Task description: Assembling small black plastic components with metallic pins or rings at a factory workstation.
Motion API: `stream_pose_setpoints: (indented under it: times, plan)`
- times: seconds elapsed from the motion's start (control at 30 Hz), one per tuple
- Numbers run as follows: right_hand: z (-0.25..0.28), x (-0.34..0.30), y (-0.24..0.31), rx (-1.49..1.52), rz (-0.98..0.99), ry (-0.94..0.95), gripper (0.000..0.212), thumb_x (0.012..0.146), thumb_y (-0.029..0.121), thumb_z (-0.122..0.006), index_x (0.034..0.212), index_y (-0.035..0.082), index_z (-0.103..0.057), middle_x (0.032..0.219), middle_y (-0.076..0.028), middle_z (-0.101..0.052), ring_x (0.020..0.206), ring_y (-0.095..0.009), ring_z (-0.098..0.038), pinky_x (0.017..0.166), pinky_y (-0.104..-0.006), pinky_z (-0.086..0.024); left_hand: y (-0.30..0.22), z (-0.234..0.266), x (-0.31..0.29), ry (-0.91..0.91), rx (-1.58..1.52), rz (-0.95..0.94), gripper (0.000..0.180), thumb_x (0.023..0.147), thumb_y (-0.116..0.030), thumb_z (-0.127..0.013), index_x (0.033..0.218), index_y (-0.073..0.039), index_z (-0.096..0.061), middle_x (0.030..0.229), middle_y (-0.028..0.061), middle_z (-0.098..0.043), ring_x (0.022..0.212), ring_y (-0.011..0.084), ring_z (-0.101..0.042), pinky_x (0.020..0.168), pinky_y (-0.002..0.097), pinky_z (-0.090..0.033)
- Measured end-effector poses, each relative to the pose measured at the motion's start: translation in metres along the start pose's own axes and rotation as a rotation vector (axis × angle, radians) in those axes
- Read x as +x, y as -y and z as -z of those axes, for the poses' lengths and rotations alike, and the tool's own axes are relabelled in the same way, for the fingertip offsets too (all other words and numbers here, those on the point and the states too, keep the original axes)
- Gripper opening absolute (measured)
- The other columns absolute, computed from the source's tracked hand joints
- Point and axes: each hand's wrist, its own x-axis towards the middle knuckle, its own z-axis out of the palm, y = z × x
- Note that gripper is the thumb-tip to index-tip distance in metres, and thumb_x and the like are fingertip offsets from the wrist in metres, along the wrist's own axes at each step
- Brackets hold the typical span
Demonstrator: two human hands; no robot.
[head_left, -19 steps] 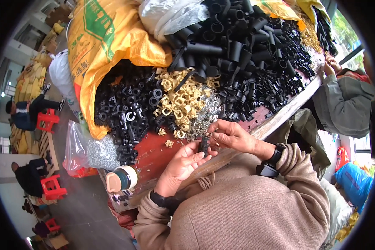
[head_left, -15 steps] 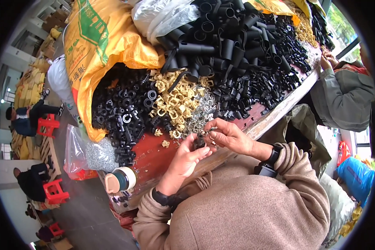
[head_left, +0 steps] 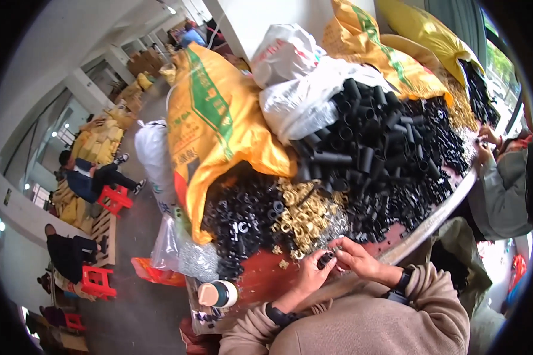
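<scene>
My left hand point(head_left: 311, 276) grips a small black cylindrical fitting point(head_left: 325, 260) between thumb and fingers, its round end showing. Close against it, my right hand point(head_left: 361, 260) has thumb and forefinger pinched together; whatever they hold is too small to make out. Both hands are over the near edge of the red tabletop point(head_left: 260, 273). Just beyond them lie a heap of gold-coloured plastic clips point(head_left: 305, 219) and small silvery metal pieces point(head_left: 339, 226). Black ring-shaped parts point(head_left: 243, 219) are piled to the left, and small black parts point(head_left: 379, 210) to the right.
Black tubes point(head_left: 367, 133) are heaped at the back beside an orange woven sack point(head_left: 198, 124). A lidded cup point(head_left: 218, 294) stands at the near left corner, by a clear bag of small metal pieces point(head_left: 198, 260). On the right, another person's hand point(head_left: 485, 142) reaches over the table.
The view has swung up and left, so the table and hands appear lower and farther right. My hands stay together, and the black fitting's round end now shows more clearly.
</scene>
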Motion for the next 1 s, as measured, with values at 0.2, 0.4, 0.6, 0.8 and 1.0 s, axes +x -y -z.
stream_pose_setpoints:
  times: [0.2, 0.4, 0.6, 0.8, 1.0]
  plan:
    - [0.003, -0.001, 0.001, -0.412, 0.186, -0.019, 0.014, 0.086, 0.013, -0.047, 0.096, 0.003, -0.044, 0.068, -0.003, -0.051, 0.061, -0.009, -0.052, 0.052, -0.0245, -0.042, -0.005, 0.006, 0.002, 0.07, -0.641, 0.24, 0.011, 0.079, -0.01, -0.057, 0.088, -0.003, -0.056, 0.077, 0.0027, -0.059, 0.067, 0.0106, -0.056, 0.062, 0.0225, -0.046]
    - [0.009, -0.001, 0.008, -0.729, 0.362, -0.003, 0.01, 0.083, 0.009, -0.05, 0.088, 0.002, -0.046, 0.068, -0.009, -0.055, 0.059, -0.018, -0.057, 0.051, -0.0293, -0.045, 0.004, 0.008, 0.008, 0.124, -0.751, 0.409, 0.01, 0.08, -0.011, -0.055, 0.088, -0.005, -0.054, 0.075, 0.0025, -0.058, 0.064, 0.0112, -0.055, 0.057, 0.0213, -0.045]
    - [0.013, -0.008, 0.002, -0.895, 0.405, 0.04, 0.01, 0.08, 0.006, -0.051, 0.087, 0.002, -0.047, 0.072, -0.011, -0.058, 0.061, -0.024, -0.059, 0.054, -0.0303, -0.047, 0.012, 0.007, 0.005, 0.203, -0.861, 0.542, 0.01, 0.08, -0.011, -0.054, 0.089, -0.006, -0.054, 0.078, 0.0032, -0.058, 0.066, 0.012, -0.055, 0.057, 0.022, -0.045]
    - [0.009, -0.013, 0.021, -0.756, 0.355, 0.0, 0.009, 0.083, 0.009, -0.049, 0.087, 0.001, -0.047, 0.072, -0.01, -0.058, 0.063, -0.021, -0.059, 0.054, -0.0295, -0.046, -0.004, 0.011, 0.005, 0.286, -1.179, 0.658, 0.022, 0.085, -0.016, -0.045, 0.103, -0.006, -0.05, 0.085, 0.0048, -0.057, 0.07, 0.0147, -0.055, 0.06, 0.0251, -0.045]
    - [0.016, -0.009, 0.016, -0.24, 0.067, -0.031, 0.013, 0.085, 0.016, -0.049, 0.084, 0.003, -0.047, 0.07, -0.004, -0.052, 0.063, -0.008, -0.048, 0.058, -0.0217, -0.041, -0.016, 0.012, 0.003, 0.234, -1.04, 0.537, 0.025, 0.086, -0.018, -0.044, 0.107, -0.004, -0.048, 0.093, 0.0065, -0.057, 0.079, 0.0158, -0.057, 0.063, 0.0264, -0.046]
